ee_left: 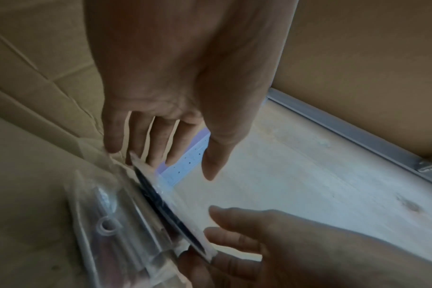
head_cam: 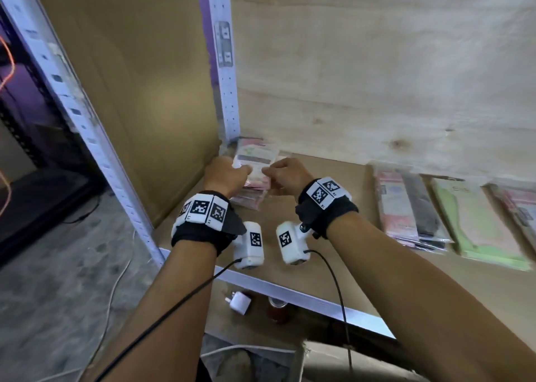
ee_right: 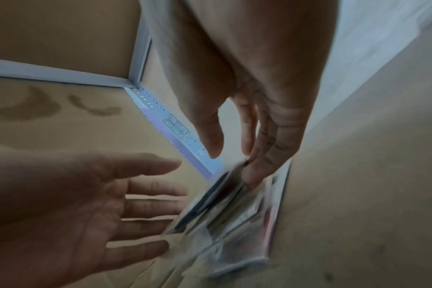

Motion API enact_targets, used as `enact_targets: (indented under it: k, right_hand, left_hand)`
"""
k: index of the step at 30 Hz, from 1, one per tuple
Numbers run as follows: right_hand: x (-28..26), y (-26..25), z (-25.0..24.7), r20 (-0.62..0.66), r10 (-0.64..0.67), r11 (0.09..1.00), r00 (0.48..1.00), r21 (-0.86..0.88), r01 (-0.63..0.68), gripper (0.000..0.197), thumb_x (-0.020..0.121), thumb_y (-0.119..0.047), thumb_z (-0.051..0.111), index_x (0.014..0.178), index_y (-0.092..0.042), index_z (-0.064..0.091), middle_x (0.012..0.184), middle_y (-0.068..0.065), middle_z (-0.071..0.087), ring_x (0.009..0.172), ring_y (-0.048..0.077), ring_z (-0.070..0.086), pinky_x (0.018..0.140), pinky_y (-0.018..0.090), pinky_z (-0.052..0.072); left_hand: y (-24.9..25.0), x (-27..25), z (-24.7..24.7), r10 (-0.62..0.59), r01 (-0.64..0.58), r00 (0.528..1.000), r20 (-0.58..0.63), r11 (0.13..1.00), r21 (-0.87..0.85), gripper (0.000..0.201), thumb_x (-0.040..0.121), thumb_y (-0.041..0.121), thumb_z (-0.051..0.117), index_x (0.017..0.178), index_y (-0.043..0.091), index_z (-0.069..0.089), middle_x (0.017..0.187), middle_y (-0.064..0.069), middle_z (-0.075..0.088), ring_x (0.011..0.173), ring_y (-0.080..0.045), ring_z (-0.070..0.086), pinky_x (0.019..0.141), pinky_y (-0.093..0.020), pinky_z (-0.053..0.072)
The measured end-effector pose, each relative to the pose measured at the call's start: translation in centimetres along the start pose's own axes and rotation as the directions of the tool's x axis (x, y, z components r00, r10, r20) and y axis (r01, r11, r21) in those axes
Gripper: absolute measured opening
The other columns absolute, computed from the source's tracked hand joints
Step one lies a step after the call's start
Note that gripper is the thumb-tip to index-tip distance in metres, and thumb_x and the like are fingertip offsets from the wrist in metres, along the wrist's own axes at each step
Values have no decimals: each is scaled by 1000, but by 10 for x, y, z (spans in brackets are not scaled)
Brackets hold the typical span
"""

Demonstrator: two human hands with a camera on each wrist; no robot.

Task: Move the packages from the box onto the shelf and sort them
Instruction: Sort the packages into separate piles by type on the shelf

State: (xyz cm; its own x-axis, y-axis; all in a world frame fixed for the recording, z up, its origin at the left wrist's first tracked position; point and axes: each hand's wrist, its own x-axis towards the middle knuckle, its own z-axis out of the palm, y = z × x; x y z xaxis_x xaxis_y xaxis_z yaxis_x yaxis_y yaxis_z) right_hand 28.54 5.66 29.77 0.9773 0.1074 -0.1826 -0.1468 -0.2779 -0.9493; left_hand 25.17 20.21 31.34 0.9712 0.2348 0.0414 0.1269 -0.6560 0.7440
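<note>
A stack of clear-wrapped packages [head_cam: 255, 161] with pink and white prints lies in the back left corner of the shelf board [head_cam: 319, 207]. My left hand [head_cam: 243, 171] is at the stack's left edge and my right hand [head_cam: 268, 173] at its right edge. In the left wrist view the left hand [ee_left: 175, 165] has straight fingers whose tips touch the packages' edge [ee_left: 126, 224]. In the right wrist view the right hand [ee_right: 232, 161] lays its fingertips on the top of the stack [ee_right: 234, 220], thumb held apart. The box is not in view.
More packages lie flat in a row at the right: pink and black ones [head_cam: 406, 207] and a green one [head_cam: 481, 222]. A white metal upright [head_cam: 223, 62] and a cardboard side panel [head_cam: 145, 91] close the corner. A white charger [head_cam: 237, 302] lies on the shelf below.
</note>
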Motion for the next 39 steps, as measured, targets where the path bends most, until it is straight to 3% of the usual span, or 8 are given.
enact_targets:
  k: [7, 10, 14, 21, 26, 32, 35, 39]
  right_hand:
    - [-15, 7, -20, 43, 39, 935, 998, 351, -51, 46, 90, 2, 64, 133, -7, 51, 99, 12, 62, 67, 18, 54, 51, 24, 50]
    - [-34, 0, -48, 64, -33, 930, 997, 369, 7, 48, 90, 0, 65, 134, -10, 53, 102, 14, 63, 70, 21, 54, 52, 23, 49]
    - [-66, -6, -82, 18, -205, 969, 979, 143, 200, 56, 85, 0, 72, 135, -13, 50, 98, 13, 64, 81, 25, 63, 61, 29, 52]
    - [-128, -2, -118, -48, -581, 780, 812, -315, 540, 24, 78, -2, 77, 99, -13, 71, 88, 0, 66, 83, 22, 62, 65, 27, 54]
    - [-162, 17, -144, 88, -648, 564, 756, -611, 555, 36, 73, -17, 84, 107, -18, 71, 103, -2, 58, 95, 13, 50, 78, 8, 34]
    - [-185, 44, -206, -175, -439, 863, 881, -354, 360, 43, 78, -44, 79, 116, -39, 61, 118, -14, 58, 115, 2, 53, 86, 16, 43]
    - [-188, 65, -224, 32, -199, 977, 979, -68, 201, 29, 87, -34, 74, 113, -24, 64, 95, -3, 68, 81, 17, 64, 60, 19, 46]
    - [-196, 91, -238, 159, -226, 971, 961, 116, 209, 24, 91, -18, 70, 114, -27, 70, 90, -5, 71, 66, 12, 57, 44, 22, 41]
  left_hand:
    - [-3, -4, -12, 0, 3, 999, 51, 998, -68, 25, 92, 3, 55, 112, 5, 69, 114, -15, 69, 103, -32, 67, 87, -31, 55]
    - [-1, -11, -14, -85, 159, 982, 166, 846, -508, 25, 96, -2, 56, 120, 6, 60, 94, -14, 67, 62, -19, 72, 52, -23, 59]
    - [8, -18, -12, -95, 219, 971, 219, 714, -664, 21, 100, 26, 57, 100, 7, 66, 100, -11, 67, 70, -22, 68, 58, -27, 61]
    - [54, -45, 16, 102, 337, 883, 458, 541, -771, 95, 59, 69, 81, 130, 15, 51, 122, -19, 62, 96, -40, 73, 85, -54, 59]
    - [83, -66, 45, 207, 368, 853, 479, 412, -834, 37, 91, 36, 69, 115, 10, 57, 111, -17, 73, 103, -28, 72, 87, -42, 61]
    - [100, -85, 76, 223, 303, 867, 446, 475, -826, 22, 97, 11, 61, 118, 10, 57, 111, -14, 69, 99, -26, 67, 81, -35, 61]
    - [111, -98, 95, 259, 302, 829, 496, 539, -787, 19, 94, 13, 65, 113, 10, 65, 116, -15, 71, 103, -27, 68, 82, -31, 62]
    - [119, -95, 115, 212, 215, 890, 403, 584, -783, 27, 91, 12, 69, 117, 5, 67, 113, -12, 74, 99, -24, 71, 81, -29, 60]
